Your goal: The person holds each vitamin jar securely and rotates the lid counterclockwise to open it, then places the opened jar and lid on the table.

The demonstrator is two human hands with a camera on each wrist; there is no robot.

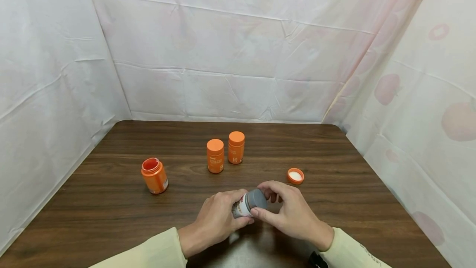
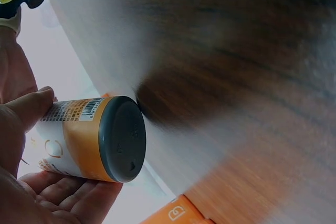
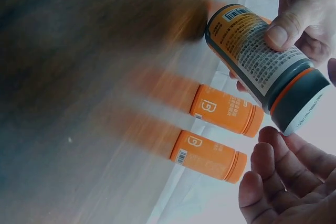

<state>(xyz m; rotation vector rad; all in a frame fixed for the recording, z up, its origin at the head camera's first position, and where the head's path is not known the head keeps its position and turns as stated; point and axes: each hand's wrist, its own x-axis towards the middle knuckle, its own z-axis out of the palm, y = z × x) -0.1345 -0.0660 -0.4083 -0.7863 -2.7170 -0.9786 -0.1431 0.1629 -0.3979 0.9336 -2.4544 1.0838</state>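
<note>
My left hand [image 1: 219, 214] grips a grey bottle [image 1: 241, 206] round its body and holds it tilted over the table. The bottle has a white and orange label, best seen in the right wrist view. At its top is a grey lid [image 3: 300, 100], with an orange ring just below. My right hand [image 1: 291, 212] is at this lid, thumb and forefinger on opposite sides of it; the other fingers are curved and stand away from it. In the left wrist view the dark bottle base [image 2: 125, 140] faces the camera.
Two capped orange bottles [image 1: 215, 156] [image 1: 236, 148] stand upright beyond my hands. An uncapped orange bottle [image 1: 154, 177] stands at the left of the brown wooden table [image 1: 111, 218]. To the right, an orange cap [image 1: 295, 175] lies with its white inside up. White sheeting [image 1: 223, 53] surrounds the table.
</note>
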